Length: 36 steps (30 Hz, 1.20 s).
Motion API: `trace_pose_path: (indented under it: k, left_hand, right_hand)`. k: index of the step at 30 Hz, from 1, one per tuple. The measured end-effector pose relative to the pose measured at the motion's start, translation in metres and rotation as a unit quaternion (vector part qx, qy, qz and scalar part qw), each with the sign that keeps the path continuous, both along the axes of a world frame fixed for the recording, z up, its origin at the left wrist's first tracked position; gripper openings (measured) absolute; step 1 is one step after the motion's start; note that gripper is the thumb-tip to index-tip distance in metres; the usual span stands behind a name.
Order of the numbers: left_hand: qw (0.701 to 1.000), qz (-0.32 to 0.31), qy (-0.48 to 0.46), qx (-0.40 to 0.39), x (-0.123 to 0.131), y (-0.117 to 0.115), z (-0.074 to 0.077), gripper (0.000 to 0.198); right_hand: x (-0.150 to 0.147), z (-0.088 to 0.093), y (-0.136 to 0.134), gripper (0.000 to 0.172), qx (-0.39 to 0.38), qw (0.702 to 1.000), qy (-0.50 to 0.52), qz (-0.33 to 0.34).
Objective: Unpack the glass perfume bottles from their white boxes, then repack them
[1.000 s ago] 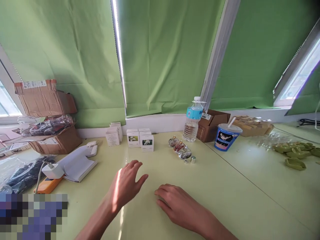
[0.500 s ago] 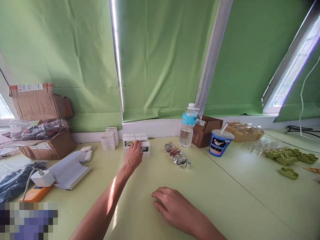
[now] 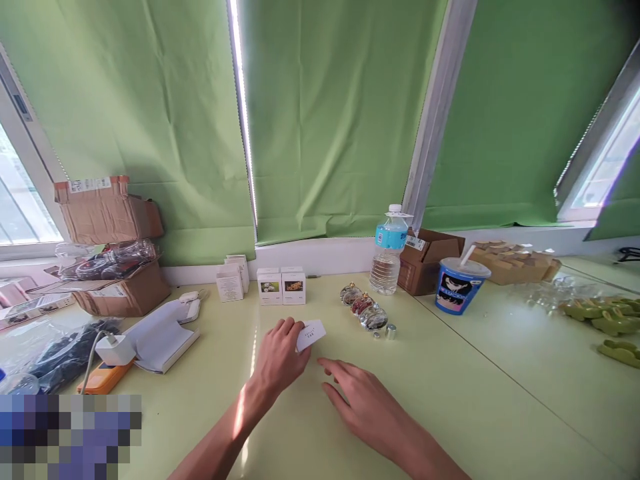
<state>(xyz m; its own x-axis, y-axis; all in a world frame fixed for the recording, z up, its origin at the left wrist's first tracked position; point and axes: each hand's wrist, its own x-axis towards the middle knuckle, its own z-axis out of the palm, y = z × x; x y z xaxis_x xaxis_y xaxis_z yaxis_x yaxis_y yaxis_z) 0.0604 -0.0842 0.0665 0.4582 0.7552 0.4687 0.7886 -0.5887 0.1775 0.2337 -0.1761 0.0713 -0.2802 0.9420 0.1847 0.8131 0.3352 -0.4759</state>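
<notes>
My left hand (image 3: 284,353) is closed around a small white box (image 3: 311,335), whose printed face shows to the right of the fingers. Close by on the right is my right hand (image 3: 353,393), its fingers apart and holding nothing. Behind them, small white boxes with plant pictures (image 3: 281,288) stand side by side on the pale table (image 3: 280,440). To their left are plain white boxes with printed text (image 3: 231,283). Right of the hands lies a row of shiny round pieces (image 3: 364,307), with small silver cylinders (image 3: 391,331) beside it.
At the back stand a water bottle (image 3: 387,263), a brown carton (image 3: 434,263) and a blue cup with a straw (image 3: 460,290). Cartons (image 3: 115,217), an open book (image 3: 167,340) and an orange power strip (image 3: 105,377) fill the left side. Green molds (image 3: 617,320) lie far right.
My left hand has taken a small white box from the group and drawn it back toward my right hand. The view has turned slightly left.
</notes>
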Motion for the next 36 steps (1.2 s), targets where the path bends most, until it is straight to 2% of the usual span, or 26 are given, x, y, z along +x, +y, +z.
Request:
trace_pose_path:
  k: [4,7,9,11,14,16,18,20,22,24,27,36]
  left_hand:
    - [0.993,-0.02,-0.114,-0.036,-0.004,-0.036,-0.004,0.029]
    - [0.976,-0.04,-0.19,-0.1,-0.007,-0.048,-0.002,0.041]
    - [0.965,-0.07,-0.206,-0.147,-0.008,-0.049,0.004,0.052]
    - [0.951,-0.125,-0.195,-0.203,-0.012,-0.046,0.01,0.066]
    - [0.909,-0.207,-0.184,-0.311,-0.022,-0.035,0.015,0.079]
    - [0.877,-0.213,-0.19,-0.387,-0.031,-0.027,0.013,0.084]
    - [0.862,-0.193,-0.189,-0.428,-0.036,-0.021,0.009,0.087]
    - [0.879,-0.178,-0.185,-0.401,-0.037,-0.021,0.003,0.084]
    - [0.912,-0.17,-0.185,-0.324,-0.032,-0.024,-0.001,0.08]
    - [0.931,-0.171,-0.181,-0.267,-0.025,-0.03,-0.005,0.078]
    - [0.926,-0.176,-0.19,-0.276,-0.017,-0.037,-0.01,0.075]
    - [0.929,-0.125,-0.2,-0.285,-0.01,-0.042,-0.013,0.075]
  right_hand:
    - [-0.004,0.001,0.001,0.039,-0.039,0.99,0.123,-0.051]
    - [-0.009,0.003,0.0,0.049,-0.067,0.974,0.205,-0.069]
    - [-0.011,0.003,0.001,0.054,-0.078,0.962,0.253,-0.061]
    - [-0.011,0.001,0.002,0.055,-0.103,0.947,0.301,-0.039]
    - [-0.009,-0.003,0.006,0.05,-0.136,0.922,0.362,-0.007]
    - [-0.007,-0.004,0.009,0.048,-0.148,0.909,0.39,0.002]
    - [-0.006,-0.005,0.011,0.048,-0.174,0.895,0.412,0.007]
    - [-0.005,-0.003,0.012,0.052,-0.206,0.877,0.433,0.009]
    - [-0.003,-0.002,0.012,0.057,-0.24,0.858,0.455,0.0]
    - [-0.001,-0.002,0.011,0.058,-0.267,0.842,0.469,-0.017]
    - [0.003,-0.003,0.013,0.052,-0.293,0.832,0.47,-0.04]
    - [0.008,-0.007,0.019,0.045,-0.271,0.846,0.453,-0.079]
